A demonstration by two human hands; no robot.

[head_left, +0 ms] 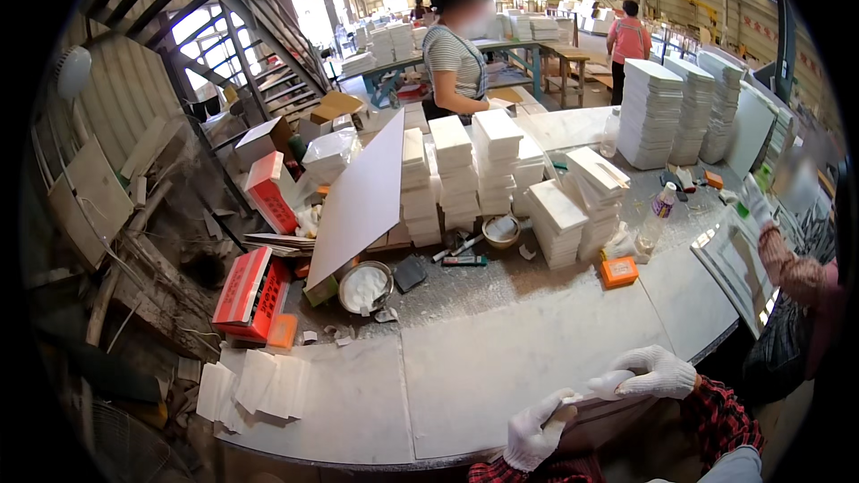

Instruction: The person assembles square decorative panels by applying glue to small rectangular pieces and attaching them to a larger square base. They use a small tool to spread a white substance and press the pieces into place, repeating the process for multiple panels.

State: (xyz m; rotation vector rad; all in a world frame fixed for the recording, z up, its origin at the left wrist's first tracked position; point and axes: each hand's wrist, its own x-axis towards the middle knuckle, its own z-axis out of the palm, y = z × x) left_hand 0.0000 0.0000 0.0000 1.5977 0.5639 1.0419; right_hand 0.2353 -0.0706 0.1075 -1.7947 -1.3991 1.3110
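Both my hands wear white knitted gloves and are at the front edge of the work table (474, 367). My left hand (537, 431) is closed, its thumb and fingers pinching the left end of a thin pale slab (608, 420) that I hold edge-up, close to my body. My right hand (658, 371) is closed above the slab's upper edge, around a small rounded white thing (608, 383) whose kind I cannot make out. The slab's lower part is hidden below the table edge.
White tile stacks (455, 174) line the table's far side. A bowl of white powder (365, 288), an orange box (619, 272), a plastic bottle (658, 210) and loose white pieces (268, 383) lie nearer. A co-worker's arm (792, 259) is at right; another person (456, 63) stands opposite.
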